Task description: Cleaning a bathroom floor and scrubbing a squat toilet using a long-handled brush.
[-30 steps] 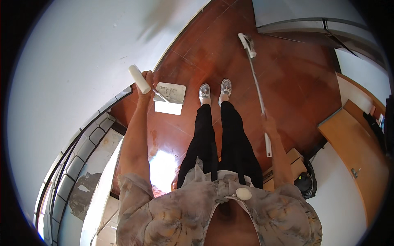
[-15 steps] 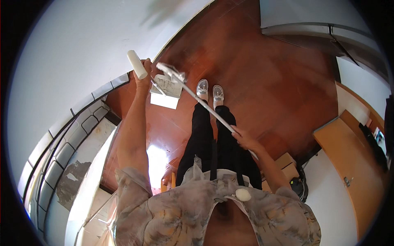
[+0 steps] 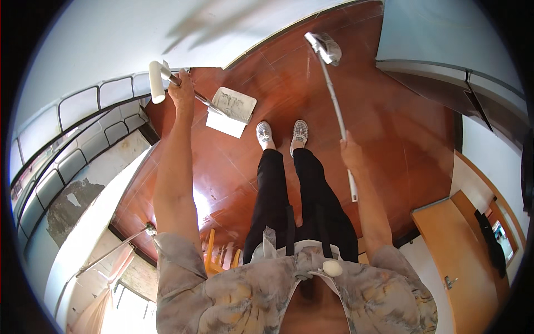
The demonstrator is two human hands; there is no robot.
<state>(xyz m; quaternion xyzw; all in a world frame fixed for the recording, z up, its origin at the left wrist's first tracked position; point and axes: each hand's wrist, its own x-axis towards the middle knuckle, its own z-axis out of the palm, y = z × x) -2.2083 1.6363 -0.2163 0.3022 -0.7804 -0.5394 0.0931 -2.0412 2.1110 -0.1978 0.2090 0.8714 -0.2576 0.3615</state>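
Note:
My left hand point(image 3: 181, 93) is wrapped round the pole of a long-handled white dustpan point(image 3: 226, 124), just below its pale tube-shaped grip. The pan rests on the floor, left of my feet, with dark smudges on its upper surface. In my right hand point(image 3: 352, 153) is the pale handle of a broom point(image 3: 333, 92), its lower end sticking out behind my fist. The broom's white head point(image 3: 327, 49) is far forward at the upper right of the pan, apart from it and slightly blurred. Both sets of fingers are closed.
Reddish-brown floor tiles point(image 3: 384, 111) lie around my feet. A white wall point(image 3: 111, 33) runs along the far left, above a railing. An orange plastic chair point(image 3: 211, 253) stands near my left side. A wooden door point(image 3: 445, 234) stands at the right.
The broom head has swung forward and right, away from the pan, as my right hand moved forward. The dustpan's grip shifted left in my left hand. My feet are further apart.

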